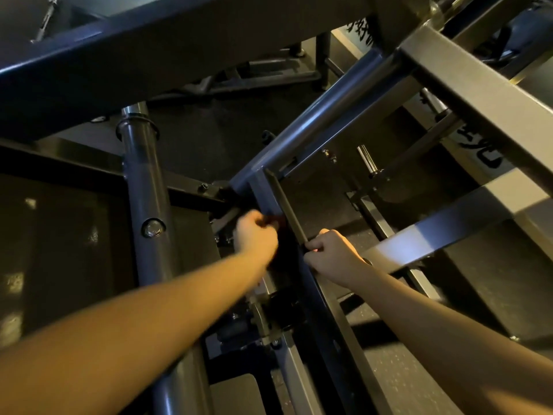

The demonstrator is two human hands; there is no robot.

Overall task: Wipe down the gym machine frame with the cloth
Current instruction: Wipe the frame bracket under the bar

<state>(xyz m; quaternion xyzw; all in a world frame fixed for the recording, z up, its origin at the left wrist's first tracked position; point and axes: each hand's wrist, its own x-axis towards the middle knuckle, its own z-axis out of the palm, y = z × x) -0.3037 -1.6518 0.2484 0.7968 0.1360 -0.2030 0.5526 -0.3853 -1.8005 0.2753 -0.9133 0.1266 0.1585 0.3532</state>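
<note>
- Left hand (pixel 256 236) is closed into a fist, with the fingers curled around a dark reddish cloth (pixel 274 223). Only a small, dim part of it shows at the fingertips.
- This cloth lies against the grey metal gym machine frame (pixel 256 190), just left of the thin black slanted bar (pixel 284 205) in the middle of the view.
- Right hand (pixel 332 254) grips the lower end of the thin black slanted bar, with its fingers wrapped around it.
- Both bare forearms reach in from the bottom edge, one on each side of this bar.
- Left of the bar stands a thick round grey steel tube (pixel 143 181) with a hexagonal bolt head (pixel 153 228) in its side. The left forearm passes in front of its lower part.
- From the upper end of the bar, a second round grey tube (pixel 329 115) rises to the upper right.
- Right of the bar, a flat grey cross beam (pixel 449 238) runs near the right wrist, and a wide square grey beam (pixel 478 94) crosses higher up.
- Right of the bar's upper end, a short shiny chrome rod (pixel 366 160) is visible.
- Above the bar, behind the frame, lies a black rubber floor (pixel 194 136).
- Far right of the bar is a pale surface with black painted characters (pixel 481 154).
- Light is weak, and the parts under the left hand are too dark to tell.
</note>
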